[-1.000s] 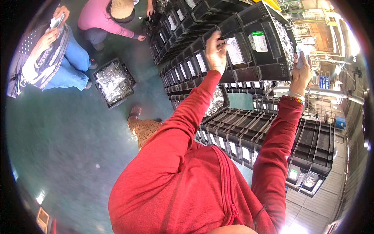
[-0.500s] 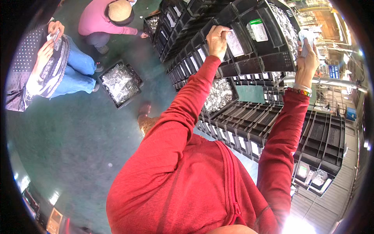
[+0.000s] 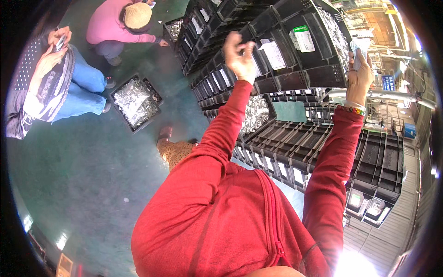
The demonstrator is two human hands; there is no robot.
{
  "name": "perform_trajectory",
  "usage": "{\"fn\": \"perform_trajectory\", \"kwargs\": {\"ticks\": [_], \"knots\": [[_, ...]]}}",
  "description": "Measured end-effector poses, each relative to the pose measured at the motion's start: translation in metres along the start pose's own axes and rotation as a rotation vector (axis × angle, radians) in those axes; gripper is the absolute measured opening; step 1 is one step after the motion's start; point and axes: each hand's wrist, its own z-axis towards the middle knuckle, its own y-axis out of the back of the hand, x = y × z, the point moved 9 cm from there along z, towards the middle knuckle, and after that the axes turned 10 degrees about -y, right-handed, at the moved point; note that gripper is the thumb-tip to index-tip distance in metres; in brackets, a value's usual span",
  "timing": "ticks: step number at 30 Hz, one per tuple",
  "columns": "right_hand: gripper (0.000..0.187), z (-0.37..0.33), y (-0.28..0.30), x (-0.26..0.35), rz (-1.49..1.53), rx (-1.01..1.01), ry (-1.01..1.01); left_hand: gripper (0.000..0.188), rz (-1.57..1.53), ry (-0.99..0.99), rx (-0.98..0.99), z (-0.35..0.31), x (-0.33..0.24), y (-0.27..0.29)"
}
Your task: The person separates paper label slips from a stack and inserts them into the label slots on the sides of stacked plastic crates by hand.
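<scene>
My left hand [image 3: 240, 57] is lifted off the side of a black plastic crate [image 3: 323, 64], its fingers curled but apart and slightly blurred, with nothing visible in them. Just right of it a white paper sheet [image 3: 273, 54] hangs on the crate's side, one upper corner folded. A green-and-white label [image 3: 303, 39] sits further along the same side. At the crate's right end, my right hand [image 3: 361, 76] grips a whitish bundle that looks like paper slips [image 3: 360, 45]. Shiny metal parts [image 3: 333, 34] fill the crate.
Black crates with white labels [image 3: 281, 168] stand stacked below and beyond. An open crate of metal pieces [image 3: 134, 104] rests on the green floor at left. One person in pink [image 3: 108, 23] crouches by crates; another in jeans [image 3: 85, 85] stands left. A metal pipe [image 3: 392, 94] runs at right.
My left hand has let go of the white sheet's edge and moved left, away from it. My right hand keeps its hold on the whitish bundle. The view has shifted slightly.
</scene>
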Motion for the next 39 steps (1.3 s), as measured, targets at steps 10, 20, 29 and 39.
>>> {"fn": "perform_trajectory", "kwargs": {"ticks": [10,20,29,39], "knots": [[0.043,0.002,-0.008,-0.001,-0.008,0.077,-0.008,0.022,0.086,-0.05,0.464,-0.013,0.01,-0.055],[0.048,0.009,-0.006,-0.008,-0.019,0.084,-0.057,0.011,0.175,-0.141,0.376,-0.032,-0.02,-0.038],[0.04,0.02,-0.005,-0.004,-0.043,0.122,-0.042,0.014,0.087,-0.313,0.526,-0.047,-0.053,-0.026],[0.031,0.02,-0.014,-0.008,0.092,0.251,-0.025,0.02,0.025,-0.515,0.752,-0.047,-0.088,-0.007]]}}
